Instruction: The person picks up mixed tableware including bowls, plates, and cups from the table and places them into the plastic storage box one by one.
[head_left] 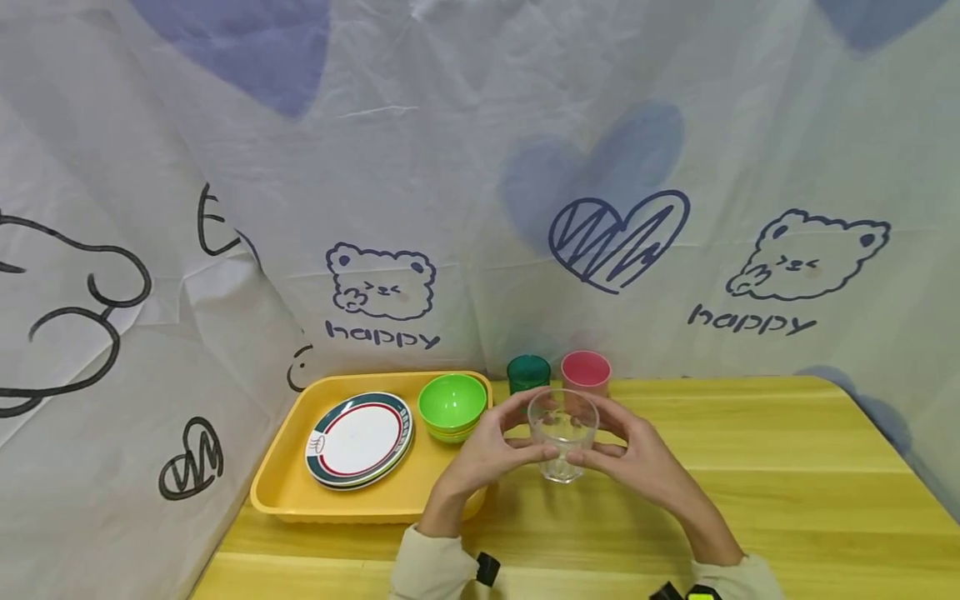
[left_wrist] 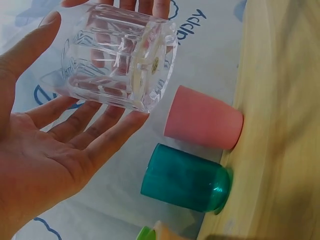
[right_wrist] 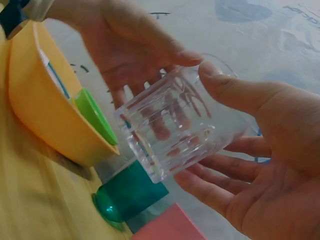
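Note:
Both hands hold a clear faceted cup (head_left: 562, 433) above the table, upright with its mouth upward. The left hand (head_left: 487, 446) grips its left side and the right hand (head_left: 637, 458) its right, thumbs on the near face and fingers curving round behind. Through the transparent wall (right_wrist: 170, 125) some fingers show in the right wrist view. Just beyond the hands, a teal cup (head_left: 528, 372) and a pink cup (head_left: 587, 370) stand side by side on the table; the left wrist view shows the pink cup (left_wrist: 202, 117) and teal cup (left_wrist: 185, 177) whole.
A yellow tray (head_left: 375, 512) lies to the left, its right edge close to the left forearm. Inside it are stacked plates (head_left: 360, 437) with dark green rims and a stack of bowls (head_left: 452, 402), the top one bright green. A printed white cloth (head_left: 465, 167) hangs behind the wooden table (head_left: 787, 492).

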